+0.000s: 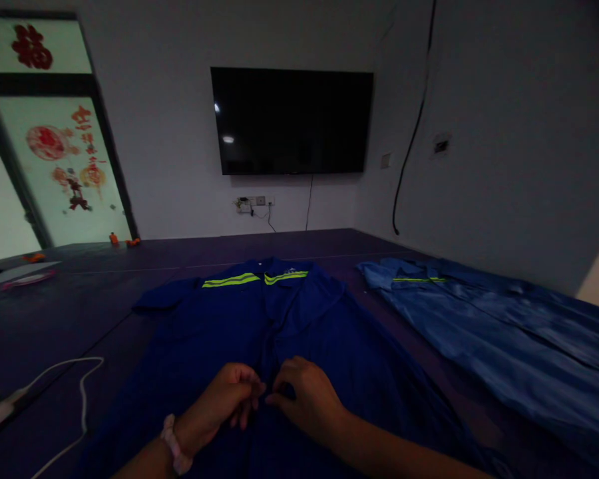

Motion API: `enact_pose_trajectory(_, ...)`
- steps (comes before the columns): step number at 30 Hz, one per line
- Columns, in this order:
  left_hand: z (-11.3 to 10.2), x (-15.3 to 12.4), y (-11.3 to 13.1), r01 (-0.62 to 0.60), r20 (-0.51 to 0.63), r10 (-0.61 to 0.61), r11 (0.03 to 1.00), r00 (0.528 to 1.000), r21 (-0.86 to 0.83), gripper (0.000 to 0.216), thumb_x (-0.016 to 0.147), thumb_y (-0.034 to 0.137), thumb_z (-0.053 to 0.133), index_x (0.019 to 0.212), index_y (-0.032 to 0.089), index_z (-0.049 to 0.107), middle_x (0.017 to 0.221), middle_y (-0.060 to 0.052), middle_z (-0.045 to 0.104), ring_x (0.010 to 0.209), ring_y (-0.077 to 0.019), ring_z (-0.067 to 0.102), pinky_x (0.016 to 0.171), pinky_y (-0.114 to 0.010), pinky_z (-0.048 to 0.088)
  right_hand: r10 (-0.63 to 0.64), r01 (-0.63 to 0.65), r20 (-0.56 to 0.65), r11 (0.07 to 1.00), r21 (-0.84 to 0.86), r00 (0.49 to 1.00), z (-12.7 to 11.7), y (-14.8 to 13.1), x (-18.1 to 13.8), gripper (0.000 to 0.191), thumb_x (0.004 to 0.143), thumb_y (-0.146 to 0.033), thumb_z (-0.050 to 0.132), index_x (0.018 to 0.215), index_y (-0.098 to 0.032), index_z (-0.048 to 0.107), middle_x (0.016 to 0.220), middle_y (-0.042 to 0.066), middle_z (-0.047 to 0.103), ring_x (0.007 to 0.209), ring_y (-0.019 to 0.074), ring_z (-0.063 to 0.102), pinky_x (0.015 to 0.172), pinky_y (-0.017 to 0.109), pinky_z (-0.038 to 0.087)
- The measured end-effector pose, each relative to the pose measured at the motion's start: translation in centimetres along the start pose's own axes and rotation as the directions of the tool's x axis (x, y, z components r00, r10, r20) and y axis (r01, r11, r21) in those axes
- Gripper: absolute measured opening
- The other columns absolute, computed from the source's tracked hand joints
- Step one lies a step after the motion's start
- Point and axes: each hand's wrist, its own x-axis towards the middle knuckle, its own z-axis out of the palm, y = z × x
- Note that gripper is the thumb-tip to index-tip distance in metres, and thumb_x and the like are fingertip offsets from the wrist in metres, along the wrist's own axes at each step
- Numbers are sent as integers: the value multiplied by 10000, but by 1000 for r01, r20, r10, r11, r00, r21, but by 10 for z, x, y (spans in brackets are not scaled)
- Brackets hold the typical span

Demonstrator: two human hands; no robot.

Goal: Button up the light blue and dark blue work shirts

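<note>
Holds left hand (232,394) and right hand (312,394) at six o'clock over blue shirt (219,326), seemingly flattened for reach; cannot tell if gripping.

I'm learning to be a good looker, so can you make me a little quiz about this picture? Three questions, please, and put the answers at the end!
1. Pick one: what are the left hand and the right hand right over?
A) the lighter blue garment
B) the dark blue garment
C) the white cable
2. True or false: the black screen is up on the wall.
3. Fill in the missing word: the pale band is on the person's ____ wrist.

Key: 1. B. 2. True. 3. left.
</note>
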Motion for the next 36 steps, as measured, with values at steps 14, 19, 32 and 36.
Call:
enact_pose_trajectory(14, -1, 0, -1, -28, 123, 30, 999, 992, -20, 236, 739, 392, 503, 791, 164, 470, 574, 42, 570, 394, -65, 483, 392, -174, 260, -62, 63, 69, 998, -12, 996, 4, -2, 0, 63, 773, -253, 591, 794, -197, 610, 832, 0, 630, 785, 129, 566, 660, 217, 368)
enact_pose_trajectory(19, -2, 0, 1, -73, 128, 56, 989, 990, 129, 164, 712, 308, 508, 766, 154, 490, 523, 67, 529, 354, -46, 418, 373, -168, 242, -88, 88, 115, 996, 4, 989, 4, -1, 1, 73, 809, -235, 555, 776, -187, 599, 797, 0, 627, 752, 124, 563, 701, 242, 349)
enact_pose_trajectory(32, -8, 0, 6, -72, 130, 49, 981, 990, 179, 230, 707, 376, 530, 655, 155, 490, 481, 64, 525, 315, -29, 331, 358, -170, 183, -65, 64, 110, 998, 8, 992, -3, -3, 2, 89, 801, -242, 556, 745, -195, 606, 741, -12, 628, 772, 133, 525, 711, 266, 313)
enact_pose_trajectory(36, -7, -2, 8, -84, 125, 65, 985, 990, 151, 251, 715, 395, 538, 663, 156, 485, 491, 62, 532, 310, -23, 310, 358, -169, 164, -41, 41, 79, 999, 9, 996, -4, -3, 2, 104, 795, -242, 551, 724, -197, 612, 716, -13, 634, 765, 141, 520, 701, 274, 301)
